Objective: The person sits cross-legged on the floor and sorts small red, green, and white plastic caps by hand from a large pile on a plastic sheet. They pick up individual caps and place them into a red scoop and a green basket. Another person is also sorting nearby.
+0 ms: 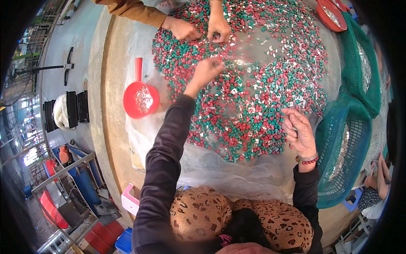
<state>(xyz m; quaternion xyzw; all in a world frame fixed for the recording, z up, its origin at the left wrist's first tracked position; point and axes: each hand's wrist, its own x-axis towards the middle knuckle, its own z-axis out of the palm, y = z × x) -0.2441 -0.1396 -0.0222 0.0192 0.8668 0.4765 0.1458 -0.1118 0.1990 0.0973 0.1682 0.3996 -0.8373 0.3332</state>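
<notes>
Red, green and white small stones (pixel 270 127) lie spread over the table, with small silver metal pieces (pixel 291 103) scattered among them. Over the middle of the spread, my left hand (pixel 206 74) is closed, thumb and fingertips pinched together; what they hold, if anything, is too small to make out. My right hand (pixel 299 132), a beaded bracelet at its wrist, hovers at the right edge of the stones. Its fingers are curled inward, and their contents cannot be made out. Left of the stones stands a red long-handled scoop (pixel 129 103) with silver pieces inside.
Across the table, another person's two hands (pixel 218 29) work in the stones. Green mesh baskets (pixel 323 148) holding metal pieces line the right side. A red bowl (pixel 323 15) sits at the far right. Thin translucent sheeting (pixel 211 163) covers the near edge.
</notes>
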